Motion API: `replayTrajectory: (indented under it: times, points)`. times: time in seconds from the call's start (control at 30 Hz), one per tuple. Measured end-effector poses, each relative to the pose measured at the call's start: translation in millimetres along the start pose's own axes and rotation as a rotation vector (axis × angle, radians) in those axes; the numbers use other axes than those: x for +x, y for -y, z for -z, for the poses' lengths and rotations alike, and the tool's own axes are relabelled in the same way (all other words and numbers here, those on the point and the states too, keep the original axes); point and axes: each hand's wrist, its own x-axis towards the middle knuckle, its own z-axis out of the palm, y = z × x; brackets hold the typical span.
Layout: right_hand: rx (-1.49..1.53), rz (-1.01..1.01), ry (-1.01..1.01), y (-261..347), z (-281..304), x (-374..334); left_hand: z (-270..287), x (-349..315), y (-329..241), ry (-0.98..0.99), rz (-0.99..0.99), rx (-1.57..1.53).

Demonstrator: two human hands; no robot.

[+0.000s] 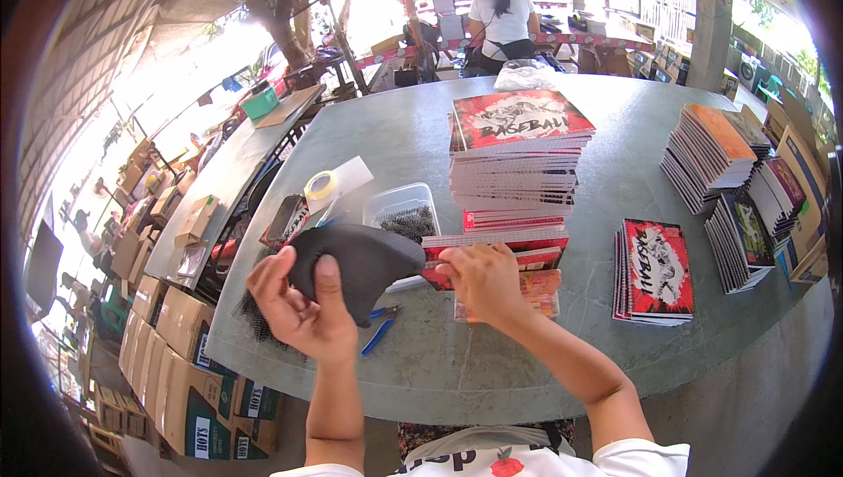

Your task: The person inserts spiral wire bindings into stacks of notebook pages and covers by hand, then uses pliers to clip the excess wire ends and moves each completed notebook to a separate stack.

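My left hand (316,310) is closed on a bent, flexible black sheet (364,257), thumb on its near face and fingers partly behind it. At the sheet's right end my right hand (483,279) has its fingers pinched together; what lies between them is hidden. Directly behind that hand are red-covered notebooks (536,253), with an orange-patterned booklet (537,288) beneath. A clear plastic tub (399,198), partly covered by the sheet, holds black binding coils (410,224). Blue-handled pliers (378,336) lie on the table below the sheet.
A tall stack of red notebooks (518,148) stands at the table's middle, a smaller one (654,268) to its right. More notebook stacks (711,152) line the right edge. A tape roll (321,184) sits left; cartons (189,389) stand below. A person (502,16) sits beyond the table.
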Motion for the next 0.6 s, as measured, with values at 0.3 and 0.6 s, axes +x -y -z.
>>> replayTrajectory:
  times: [0.3, 0.6]
  points:
    - [-0.11, -0.134, 0.056, -30.9, 32.1, -18.5, -26.6, -68.2, 28.6, 0.532, -0.045, 0.167]
    - [0.018, -0.092, 0.021, -31.6, 32.5, -19.1, -35.4, -48.2, 15.1, 0.486, -0.047, 0.171]
